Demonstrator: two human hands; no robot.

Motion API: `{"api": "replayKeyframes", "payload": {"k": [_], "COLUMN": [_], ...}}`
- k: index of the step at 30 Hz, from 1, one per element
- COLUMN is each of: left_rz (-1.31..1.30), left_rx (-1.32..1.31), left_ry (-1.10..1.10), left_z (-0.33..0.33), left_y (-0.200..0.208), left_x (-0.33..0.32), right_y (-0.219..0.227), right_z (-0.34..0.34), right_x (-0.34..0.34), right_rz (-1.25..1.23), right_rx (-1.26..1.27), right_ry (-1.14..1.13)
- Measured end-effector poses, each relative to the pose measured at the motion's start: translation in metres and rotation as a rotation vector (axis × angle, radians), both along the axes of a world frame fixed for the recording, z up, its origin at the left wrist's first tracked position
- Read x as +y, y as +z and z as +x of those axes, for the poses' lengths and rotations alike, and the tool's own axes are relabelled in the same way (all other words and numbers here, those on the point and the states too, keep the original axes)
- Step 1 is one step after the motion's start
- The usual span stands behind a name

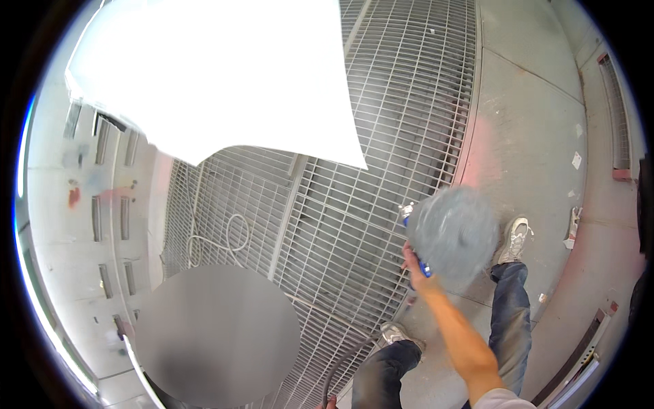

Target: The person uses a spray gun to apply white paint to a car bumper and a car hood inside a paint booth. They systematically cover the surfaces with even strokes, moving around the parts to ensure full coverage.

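My right hand is closed round a spray gun with blue parts, held out over the edge of the floor grating. On top of the gun sits a round grey cup, which hides most of the gun's body. The silver front end points left, towards a large bright white panel. Only the fingers of my left hand show at the bottom edge, closed on a dark hose. The hose curves up from there towards my left shoe.
Metal grating covers the floor to the left, with a light coiled hose on it. A smooth grey oval hides the lower left. My shoes stand on concrete beside the grating. Slotted walls rise at both sides.
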State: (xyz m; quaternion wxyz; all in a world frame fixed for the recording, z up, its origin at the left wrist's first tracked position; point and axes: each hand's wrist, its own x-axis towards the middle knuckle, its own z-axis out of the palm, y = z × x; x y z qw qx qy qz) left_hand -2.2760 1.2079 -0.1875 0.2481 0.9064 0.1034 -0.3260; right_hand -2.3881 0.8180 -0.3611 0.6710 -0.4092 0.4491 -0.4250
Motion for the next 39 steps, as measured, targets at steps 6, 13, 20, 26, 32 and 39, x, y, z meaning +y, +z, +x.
{"api": "replayKeyframes", "payload": {"k": [6,13,20,26,32,39], "left_rz": [0.183,0.291,0.493,0.5,0.426,0.377], "left_rx": [-0.08,0.01,0.028,0.021,-0.009,0.018], "left_ry": [-0.246,-0.36,-0.242,-0.216,-0.115,-0.159], "left_z": [-0.037,-0.12,-0.2,-0.235,-0.235,-0.204], "left_y": [0.018,0.058,0.109,0.139,0.125,0.104], "left_x": [-0.034,-0.114,-0.208,-0.246,-0.253,-0.279], "right_y": [0.04,0.032,0.033,0.078,0.109,0.133], "right_z": [-0.089,-0.104,-0.057,-0.055,-0.065,-0.075], "right_x": [-0.151,-0.29,-0.36,-0.406,-0.467,-0.53], "right_rz": [0.392,0.704,0.906,0.964,0.954,0.998], "right_rx": [-0.249,-0.171,-0.329,-0.41,-0.533,-0.688], "right_ry": [0.104,0.48,0.707,0.727,0.652,0.52]}}
